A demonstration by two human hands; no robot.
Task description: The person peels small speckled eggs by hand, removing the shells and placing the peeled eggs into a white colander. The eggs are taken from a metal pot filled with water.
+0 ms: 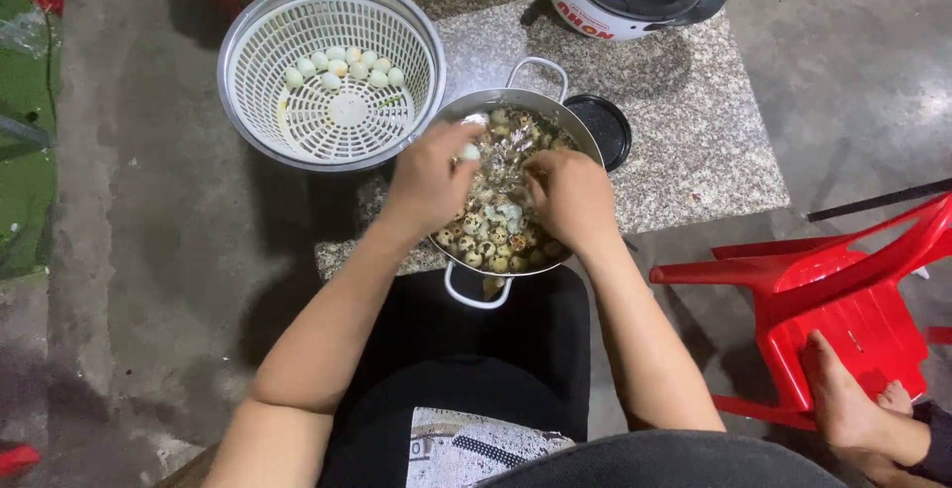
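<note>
Left hand [428, 179] pinches 1 peeled egg [468, 152]; right hand [572, 197] curled, grip unclear, in pot [476, 103]. Colander [416, 27] at 10 o'clock. Risk: wet egg could slip back among shells.

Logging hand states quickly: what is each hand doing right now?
Left hand: closed on a small white peeled egg over the pot.
Right hand: curled fingers down in the pot among speckled eggs; any grip cannot be told.
</note>
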